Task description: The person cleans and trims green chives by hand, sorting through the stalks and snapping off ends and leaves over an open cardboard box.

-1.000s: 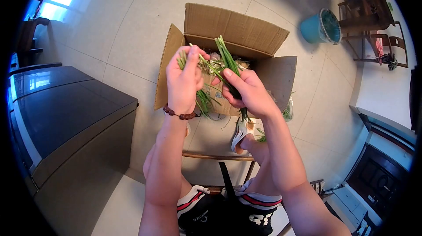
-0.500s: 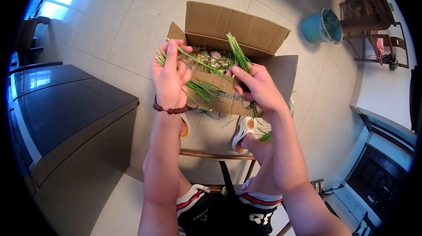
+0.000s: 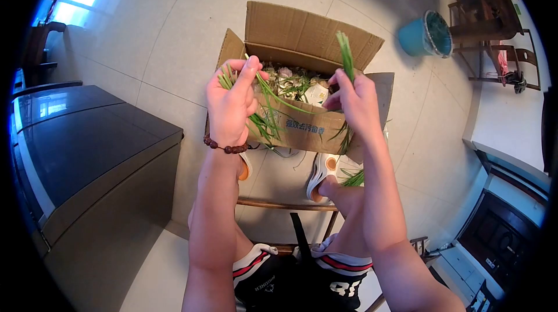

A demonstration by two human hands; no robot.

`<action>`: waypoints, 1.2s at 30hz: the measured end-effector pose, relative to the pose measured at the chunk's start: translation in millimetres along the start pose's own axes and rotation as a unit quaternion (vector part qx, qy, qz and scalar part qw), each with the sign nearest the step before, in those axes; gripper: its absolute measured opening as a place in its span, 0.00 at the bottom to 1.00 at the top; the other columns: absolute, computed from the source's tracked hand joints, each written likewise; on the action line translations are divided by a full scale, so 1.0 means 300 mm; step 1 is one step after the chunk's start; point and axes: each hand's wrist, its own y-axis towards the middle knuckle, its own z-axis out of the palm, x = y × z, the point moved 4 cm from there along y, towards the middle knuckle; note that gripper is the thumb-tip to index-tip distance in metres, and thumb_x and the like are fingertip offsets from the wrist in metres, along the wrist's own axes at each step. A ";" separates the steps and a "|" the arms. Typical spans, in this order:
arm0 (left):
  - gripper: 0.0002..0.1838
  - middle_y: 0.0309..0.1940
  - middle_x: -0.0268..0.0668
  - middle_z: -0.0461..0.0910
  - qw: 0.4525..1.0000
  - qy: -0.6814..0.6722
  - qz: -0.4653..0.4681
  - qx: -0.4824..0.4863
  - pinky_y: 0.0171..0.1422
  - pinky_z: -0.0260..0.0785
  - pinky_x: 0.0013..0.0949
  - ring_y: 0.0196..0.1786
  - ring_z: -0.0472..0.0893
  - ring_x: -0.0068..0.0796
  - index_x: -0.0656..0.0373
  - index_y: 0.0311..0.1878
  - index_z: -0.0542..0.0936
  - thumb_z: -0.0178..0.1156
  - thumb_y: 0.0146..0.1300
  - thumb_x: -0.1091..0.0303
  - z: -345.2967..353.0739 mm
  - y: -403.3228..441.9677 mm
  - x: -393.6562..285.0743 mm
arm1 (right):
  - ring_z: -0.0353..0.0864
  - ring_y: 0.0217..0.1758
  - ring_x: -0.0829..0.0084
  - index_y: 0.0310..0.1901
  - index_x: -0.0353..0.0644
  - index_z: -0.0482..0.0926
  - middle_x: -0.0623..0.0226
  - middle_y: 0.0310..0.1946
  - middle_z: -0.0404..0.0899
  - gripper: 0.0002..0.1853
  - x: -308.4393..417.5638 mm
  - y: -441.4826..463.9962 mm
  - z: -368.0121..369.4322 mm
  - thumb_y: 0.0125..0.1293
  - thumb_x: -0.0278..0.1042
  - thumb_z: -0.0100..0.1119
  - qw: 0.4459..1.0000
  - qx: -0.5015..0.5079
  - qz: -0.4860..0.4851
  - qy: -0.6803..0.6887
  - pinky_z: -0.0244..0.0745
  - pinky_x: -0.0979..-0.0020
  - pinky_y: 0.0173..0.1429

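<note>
My left hand, with a beaded bracelet at its wrist, is closed on several thin green chives. Their pale ends stick out above the fingers, and one stalk bends off to the right. In my right hand is a denser bunch of chives, its cut ends pointing up and its leaves hanging below the palm. Both hands are over the near side of an open cardboard box. Inside the box lie plant scraps, pale bits and white packaging.
More chives lie on the tiled floor by my right shoe. A dark cabinet stands at left. A blue bucket with a liner is at the back right, beside wooden furniture.
My right hand has moved right and slightly up with its bunch, away from my left. The stalk that stretched between the hands now droops from my left hand, which has shifted slightly right.
</note>
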 end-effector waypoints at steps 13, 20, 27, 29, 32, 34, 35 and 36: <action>0.08 0.31 0.33 0.82 0.997 0.029 -0.053 0.038 0.18 0.43 0.19 0.15 0.56 0.05 0.59 0.40 0.80 0.63 0.72 0.64 0.057 -0.021 0.039 | 0.61 0.16 0.89 0.40 0.41 0.80 0.83 0.17 0.66 0.11 0.059 -0.067 0.109 0.76 0.40 0.57 0.976 0.181 0.052 0.107 0.53 0.79 0.20; 0.10 0.27 0.31 0.84 0.996 0.055 -0.040 0.056 0.20 0.49 0.19 0.18 0.64 0.06 0.59 0.35 0.81 0.68 0.69 0.64 0.067 -0.024 0.056 | 0.62 0.27 0.86 0.35 0.40 0.81 0.83 0.21 0.68 0.10 0.076 -0.086 0.141 0.63 0.36 0.71 0.983 0.183 -0.018 0.015 0.59 0.77 0.32; 0.09 0.28 0.31 0.84 0.984 0.161 0.010 0.070 0.27 0.55 0.20 0.24 0.69 0.08 0.62 0.38 0.83 0.67 0.69 0.65 0.076 -0.027 0.050 | 0.63 0.19 0.89 0.38 0.40 0.81 0.83 0.19 0.69 0.08 0.076 -0.062 0.097 0.67 0.34 0.68 0.989 0.103 0.012 0.106 0.56 0.80 0.24; 0.08 0.27 0.30 0.83 0.979 0.185 -0.003 0.084 0.19 0.45 0.19 0.17 0.61 0.06 0.60 0.38 0.82 0.67 0.69 0.65 0.078 -0.030 0.060 | 0.61 0.16 0.89 0.40 0.40 0.80 0.82 0.18 0.68 0.07 0.073 -0.051 0.086 0.69 0.33 0.66 0.984 0.094 0.013 0.149 0.53 0.79 0.20; 0.08 0.27 0.30 0.83 0.974 0.191 -0.021 0.117 0.19 0.45 0.19 0.17 0.61 0.06 0.61 0.39 0.82 0.66 0.69 0.66 0.085 -0.032 0.065 | 0.57 0.14 0.89 0.41 0.39 0.78 0.82 0.16 0.66 0.06 0.058 -0.027 0.042 0.70 0.30 0.65 0.973 0.031 0.014 0.230 0.50 0.77 0.19; 0.08 0.27 0.29 0.82 0.975 0.183 -0.033 0.125 0.19 0.45 0.19 0.16 0.61 0.06 0.61 0.40 0.82 0.64 0.71 0.66 0.088 -0.033 0.062 | 0.57 0.14 0.89 0.41 0.39 0.79 0.82 0.16 0.66 0.06 0.058 -0.015 0.016 0.70 0.30 0.64 0.968 0.017 0.015 0.249 0.50 0.77 0.19; 0.08 0.27 0.29 0.82 0.975 0.181 -0.037 0.127 0.19 0.45 0.19 0.16 0.60 0.06 0.61 0.40 0.82 0.63 0.72 0.66 0.087 -0.034 0.061 | 0.56 0.14 0.88 0.40 0.39 0.79 0.82 0.17 0.65 0.06 0.057 -0.012 0.004 0.70 0.30 0.64 0.963 0.005 0.016 0.268 0.49 0.77 0.19; 0.09 0.29 0.29 0.81 0.979 0.142 -0.062 0.130 0.18 0.45 0.18 0.16 0.59 0.06 0.61 0.42 0.82 0.60 0.74 0.65 0.079 -0.036 0.063 | 0.58 0.15 0.89 0.42 0.38 0.82 0.82 0.18 0.67 0.07 0.057 -0.013 -0.006 0.69 0.32 0.66 0.969 -0.006 0.024 0.247 0.51 0.78 0.19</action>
